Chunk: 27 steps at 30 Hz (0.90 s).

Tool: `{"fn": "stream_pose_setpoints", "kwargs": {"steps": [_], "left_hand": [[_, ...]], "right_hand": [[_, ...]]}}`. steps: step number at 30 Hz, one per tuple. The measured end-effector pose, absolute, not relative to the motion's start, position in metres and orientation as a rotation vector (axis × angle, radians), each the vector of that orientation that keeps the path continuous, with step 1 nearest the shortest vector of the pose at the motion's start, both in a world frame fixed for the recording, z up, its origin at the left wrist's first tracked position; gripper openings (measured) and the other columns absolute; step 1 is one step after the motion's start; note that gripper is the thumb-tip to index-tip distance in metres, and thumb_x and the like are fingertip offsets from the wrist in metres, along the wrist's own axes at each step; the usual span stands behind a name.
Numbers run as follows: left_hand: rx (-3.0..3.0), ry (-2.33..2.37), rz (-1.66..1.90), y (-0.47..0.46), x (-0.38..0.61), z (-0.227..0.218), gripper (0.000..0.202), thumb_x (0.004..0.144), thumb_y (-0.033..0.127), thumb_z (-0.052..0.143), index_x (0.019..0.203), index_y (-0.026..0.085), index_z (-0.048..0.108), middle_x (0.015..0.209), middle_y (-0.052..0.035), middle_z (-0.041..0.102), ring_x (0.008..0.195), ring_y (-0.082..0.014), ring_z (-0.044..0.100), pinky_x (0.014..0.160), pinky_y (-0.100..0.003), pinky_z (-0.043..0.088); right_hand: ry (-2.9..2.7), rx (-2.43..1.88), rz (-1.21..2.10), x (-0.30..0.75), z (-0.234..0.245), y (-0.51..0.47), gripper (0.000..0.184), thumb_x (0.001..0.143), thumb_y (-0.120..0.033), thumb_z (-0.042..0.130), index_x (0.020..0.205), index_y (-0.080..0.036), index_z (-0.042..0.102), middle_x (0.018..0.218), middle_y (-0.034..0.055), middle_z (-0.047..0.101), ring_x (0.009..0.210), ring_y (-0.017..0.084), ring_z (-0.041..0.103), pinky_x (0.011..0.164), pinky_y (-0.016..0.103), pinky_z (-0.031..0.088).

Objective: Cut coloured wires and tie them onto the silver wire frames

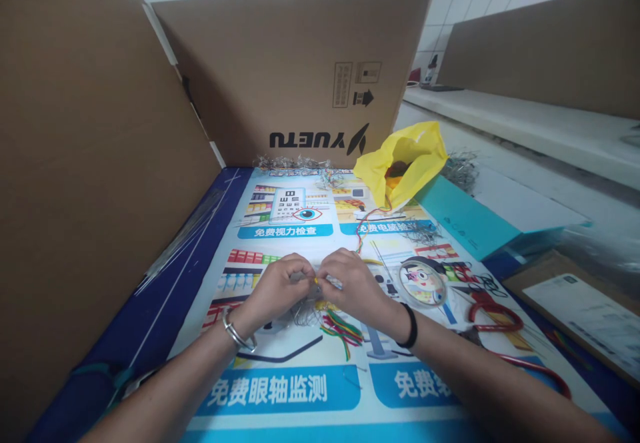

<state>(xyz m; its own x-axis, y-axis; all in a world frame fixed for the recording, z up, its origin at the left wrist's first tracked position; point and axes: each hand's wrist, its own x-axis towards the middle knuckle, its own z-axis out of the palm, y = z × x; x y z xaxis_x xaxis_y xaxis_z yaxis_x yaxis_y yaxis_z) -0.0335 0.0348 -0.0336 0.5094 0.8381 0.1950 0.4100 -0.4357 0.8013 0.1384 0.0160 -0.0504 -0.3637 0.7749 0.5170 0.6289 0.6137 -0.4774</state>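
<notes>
My left hand (280, 286) and my right hand (353, 283) meet over the printed poster (300, 389), fingertips pinched together on a small yellow piece (317, 281) with thin wire. Under the hands lies a bundle of coloured strands (343, 333), red, green and yellow, and a tangle of fine wire (305, 313). A silver bangle sits on my left wrist and a black band on my right wrist. What exactly the fingers pinch is too small to make out fully.
Cardboard walls stand at the left (75, 163) and at the back (300, 69). A yellow plastic bag (405, 156) lies at the back right, beside a teal box (465, 219). Red-handled scissors (493, 313) lie to the right. Loose wire pieces (295, 161) line the back wall.
</notes>
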Motion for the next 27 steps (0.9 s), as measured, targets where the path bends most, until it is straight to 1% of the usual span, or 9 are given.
{"fn": "stream_pose_setpoints", "kwargs": {"steps": [4,7,9,12,17,21,27], "left_hand": [[2.016,1.017,0.768,0.0349,-0.0333,-0.0334,0.012,0.069,0.008,0.052,0.062,0.017,0.057,0.071,0.0011,0.059,0.073,-0.013,0.055,0.071,-0.025,0.041],[1.987,1.04,0.746,0.0354,-0.0346,-0.0348,0.012,0.069,0.008,0.052,0.064,0.017,0.058,0.071,0.0014,0.059,0.071,-0.0125,0.055,0.069,-0.024,0.041],[1.964,1.076,0.724,0.0358,-0.0357,-0.0355,0.011,0.07,0.009,0.051,0.066,0.017,0.059,0.071,0.0013,0.06,0.07,-0.0124,0.055,0.068,-0.024,0.041],[1.947,1.112,0.703,0.0362,-0.0371,-0.035,0.01,0.071,0.011,0.051,0.068,0.017,0.059,0.07,0.0013,0.06,0.068,-0.0125,0.055,0.066,-0.024,0.042],[1.997,1.066,0.704,0.0348,-0.036,-0.0313,0.006,0.072,0.015,0.055,0.069,0.018,0.06,0.075,0.0007,0.062,0.073,-0.0139,0.056,0.07,-0.026,0.043],[2.041,1.068,0.714,0.0326,-0.0327,-0.0308,0.009,0.07,0.012,0.054,0.065,0.018,0.059,0.073,0.0008,0.061,0.073,-0.0138,0.056,0.071,-0.026,0.042],[2.009,1.083,0.692,0.0323,-0.0319,-0.0303,0.011,0.069,0.01,0.053,0.063,0.018,0.058,0.071,0.001,0.061,0.071,-0.0134,0.056,0.07,-0.025,0.043]], "right_hand": [[-1.968,-1.122,0.604,0.1393,-0.049,0.0182,0.016,0.068,-0.003,0.058,0.064,-0.018,0.061,0.066,-0.0009,0.06,0.07,0.014,0.055,0.069,0.027,0.041],[-1.866,-1.176,0.819,0.1417,-0.0478,0.0187,0.014,0.069,-0.005,0.058,0.063,-0.017,0.061,0.066,-0.0016,0.059,0.068,0.013,0.055,0.066,0.025,0.042],[-1.83,-1.198,0.895,0.1431,-0.0474,0.0187,0.013,0.069,-0.006,0.058,0.063,-0.017,0.061,0.066,-0.0018,0.059,0.066,0.012,0.055,0.064,0.024,0.042],[-1.817,-1.207,0.913,0.1438,-0.0478,0.0188,0.012,0.069,-0.007,0.057,0.064,-0.017,0.061,0.066,-0.0016,0.059,0.065,0.012,0.054,0.062,0.023,0.042],[-1.862,-1.198,0.802,0.1421,-0.0493,0.019,0.013,0.069,-0.006,0.057,0.062,-0.018,0.06,0.065,-0.0016,0.058,0.066,0.013,0.054,0.063,0.024,0.041],[-1.892,-1.174,0.73,0.1411,-0.0504,0.0183,0.015,0.068,-0.005,0.057,0.061,-0.018,0.06,0.062,-0.0019,0.058,0.067,0.013,0.053,0.064,0.025,0.041],[-1.819,-1.216,0.862,0.1416,-0.0491,0.0173,0.012,0.068,-0.008,0.057,0.062,-0.018,0.061,0.064,-0.0017,0.059,0.065,0.012,0.054,0.062,0.024,0.042]]}}
